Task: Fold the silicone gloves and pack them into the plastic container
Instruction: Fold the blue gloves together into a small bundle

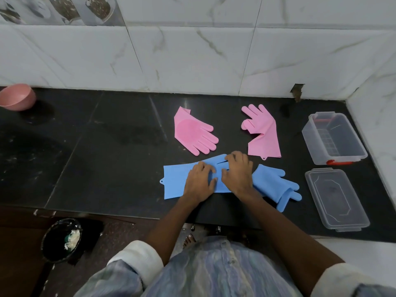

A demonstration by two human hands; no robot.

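Both hands press flat on a blue glove (175,183) at the lower centre of the frame: the left hand (199,183) lies palm down with fingers spread on its cuff half, and the right hand (237,171) rests just beside it with fingers curled over the glove's folded-in finger end, though whether it pinches the silicone I cannot tell.

Counted, 4 gloves show: 2 blue and 2 pink. A second blue glove (278,185) lies right of the hands, partly under the right wrist, its fingers pointing toward the right edge and one side curled up. The pink glove with bristles (192,131) lies flat at centre, fingers aimed lower right, a round scrubbing patch on its palm. The other pink glove (262,130) sits to its right, fingers up, its cuff spread wide and creased.

1 clear plastic container (334,142) stands open at the right with red latches, and 1 clear lid (336,200) lies flat just below it.

All rest on a black stone counter (96,157) backed by white marbled wall tiles (192,56). 1 pink bowl (18,97) sits at the upper left, and 1 black bin (62,241) stands on the floor at the lower left.
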